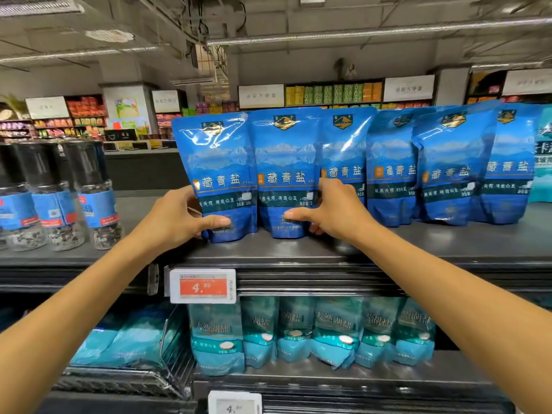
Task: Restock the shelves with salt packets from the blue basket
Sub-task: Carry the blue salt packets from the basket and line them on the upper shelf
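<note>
Two hands clamp on glossy blue plastic salt packets standing upright on the dark grey metal shelf (298, 249): the left hand (176, 218) grips the leftmost packet (218, 171) by its left edge, thumb across its front, and the right hand (334, 213) grips the second packet (285, 162), thumb on its lower front. More blue packets (448, 162) stand in a row right of the right hand, black-capped clear grinder jars (56, 195) stand left of the left hand, and a white price tag (203, 285) with an orange panel hangs below, between the forearms
</note>
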